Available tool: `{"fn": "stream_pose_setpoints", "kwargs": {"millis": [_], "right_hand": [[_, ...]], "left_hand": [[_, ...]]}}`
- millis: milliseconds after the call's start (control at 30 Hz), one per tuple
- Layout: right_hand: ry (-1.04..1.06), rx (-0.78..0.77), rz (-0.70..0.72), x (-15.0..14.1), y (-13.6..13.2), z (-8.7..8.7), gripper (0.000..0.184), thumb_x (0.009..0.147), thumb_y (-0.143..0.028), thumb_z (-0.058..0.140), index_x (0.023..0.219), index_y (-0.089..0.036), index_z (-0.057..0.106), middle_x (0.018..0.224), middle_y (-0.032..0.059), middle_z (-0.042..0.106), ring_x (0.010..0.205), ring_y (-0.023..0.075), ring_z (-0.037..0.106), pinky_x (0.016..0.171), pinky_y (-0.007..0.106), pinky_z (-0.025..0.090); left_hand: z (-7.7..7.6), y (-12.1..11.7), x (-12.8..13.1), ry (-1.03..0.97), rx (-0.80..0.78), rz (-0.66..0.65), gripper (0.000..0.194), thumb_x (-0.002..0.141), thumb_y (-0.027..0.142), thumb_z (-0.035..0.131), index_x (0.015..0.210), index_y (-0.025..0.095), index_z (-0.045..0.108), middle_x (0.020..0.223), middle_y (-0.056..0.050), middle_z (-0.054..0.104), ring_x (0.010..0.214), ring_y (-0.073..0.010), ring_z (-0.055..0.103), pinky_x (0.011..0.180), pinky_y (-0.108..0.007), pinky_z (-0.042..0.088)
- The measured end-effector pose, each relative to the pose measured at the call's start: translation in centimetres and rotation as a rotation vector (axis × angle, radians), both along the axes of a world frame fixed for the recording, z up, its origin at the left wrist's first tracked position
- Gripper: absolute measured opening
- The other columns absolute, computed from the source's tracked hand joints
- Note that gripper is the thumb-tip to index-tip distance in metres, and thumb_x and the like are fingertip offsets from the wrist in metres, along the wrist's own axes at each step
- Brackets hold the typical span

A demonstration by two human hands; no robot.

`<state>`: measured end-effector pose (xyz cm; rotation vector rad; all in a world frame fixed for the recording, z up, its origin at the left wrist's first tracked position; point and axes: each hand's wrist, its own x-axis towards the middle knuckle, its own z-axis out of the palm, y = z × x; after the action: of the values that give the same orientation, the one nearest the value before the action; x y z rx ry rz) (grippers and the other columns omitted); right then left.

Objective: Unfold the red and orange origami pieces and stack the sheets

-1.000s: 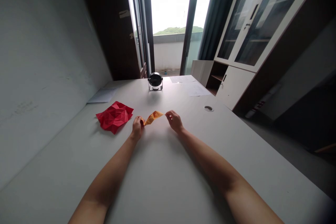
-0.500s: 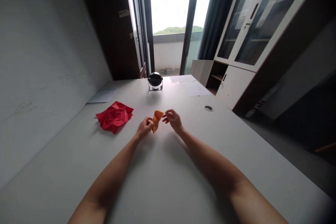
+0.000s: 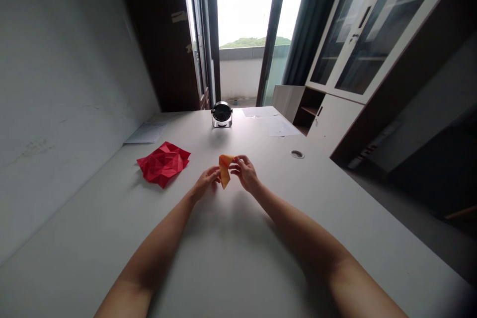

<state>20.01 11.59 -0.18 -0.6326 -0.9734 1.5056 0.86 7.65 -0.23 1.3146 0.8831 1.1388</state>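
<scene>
A small piece of folded orange paper [image 3: 224, 173] is held just above the white table, between my two hands. It bends over at the top and tapers to a point at its lower end. The fingers of my right hand [image 3: 246, 173] pinch its upper right corner, with the other fingers curled beside it. My left hand [image 3: 206, 182] is at the paper's left edge, thumb and fingers closed against it; the fingertips are partly hidden. To the left of my hands lies a red folded paper piece [image 3: 164, 164] with many creases and pointed corners.
A round black device on a metal stand [image 3: 221, 114] is at the table's far side. Paper sheets [image 3: 281, 125] lie at the back right, another sheet [image 3: 146, 133] at the back left by the wall. A cable hole [image 3: 297, 154] is on the right.
The orange paper has turned and shifted slightly right, its top now folded over toward my right hand. My right fingers have come onto its corner; my left fingers have moved to its edge.
</scene>
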Motion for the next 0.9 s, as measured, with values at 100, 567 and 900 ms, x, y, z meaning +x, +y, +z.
{"fn": "stream_pose_setpoints", "kwargs": {"millis": [100,567,900], "right_hand": [[-0.048,0.011,-0.013,0.1,0.2,-0.2,0.037,0.081,-0.053,0.071,0.097,-0.026,0.05,0.096,0.0026,0.068,0.076,0.0185,0.07,0.06,0.028,0.056],[-0.046,0.017,0.053,-0.4,-0.1,-0.6,0.033,0.08,-0.046,0.072,0.095,-0.024,0.053,0.087,0.0004,0.067,0.074,0.0167,0.069,0.064,0.028,0.054],[-0.486,0.296,-0.194,-1.0,-0.8,-1.5,0.027,0.086,-0.046,0.061,0.076,-0.021,0.055,0.062,-0.0012,0.06,0.059,0.0142,0.057,0.06,0.028,0.049]], "left_hand": [[0.2,-0.1,0.2,-0.009,-0.008,-0.005,0.044,0.081,0.049,0.07,0.112,0.016,0.069,0.098,-0.01,0.071,0.082,-0.0205,0.065,0.076,-0.031,0.05],[-0.4,0.1,0.5,0.02,-0.003,-0.003,0.041,0.078,0.047,0.074,0.102,0.014,0.07,0.091,-0.009,0.07,0.076,-0.0184,0.063,0.067,-0.027,0.048],[-2.0,1.4,-0.6,0.191,0.036,0.371,0.022,0.076,0.038,0.068,0.078,0.016,0.066,0.066,-0.003,0.067,0.059,-0.0162,0.06,0.057,-0.025,0.044]]}}
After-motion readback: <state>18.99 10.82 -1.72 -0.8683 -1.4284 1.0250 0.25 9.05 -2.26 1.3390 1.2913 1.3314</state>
